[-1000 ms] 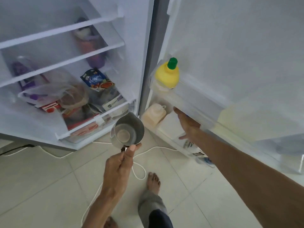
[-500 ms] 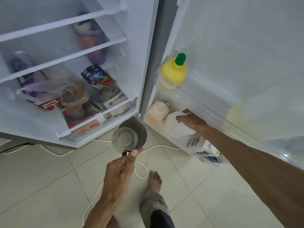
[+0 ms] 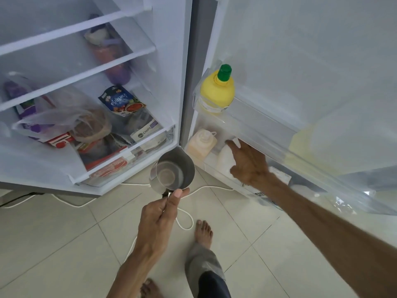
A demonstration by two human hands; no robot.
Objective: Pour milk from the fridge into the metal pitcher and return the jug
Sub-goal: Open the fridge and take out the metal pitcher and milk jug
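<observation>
Nearest you, your bare feet stand on the pale tiled floor (image 3: 64, 244), with a white cable (image 3: 184, 222) looping across it. Your left hand (image 3: 160, 218) has its grip pinching the handle of the round stainless-steel pitcher (image 3: 171, 172), thumb on top, holding it upright in front of the open fridge's lower edge; its inside looks bare metal. Beyond and to the right, your right hand (image 3: 250, 164) reaches into the lowest door shelf (image 3: 217, 168), fingers spread and lying on the white plastic milk jug (image 3: 224, 158) that stands there; the grip is not wrapped round it as far as you can see. Just left of the jug stands a pale squeeze bottle (image 3: 200, 144), touching or nearly so. On the door shelf above sits a yellow lemon-shaped bottle with a green cap (image 3: 217, 92). Farther left, the fridge shelves hold packets and a plastic bag (image 3: 64, 119)
</observation>
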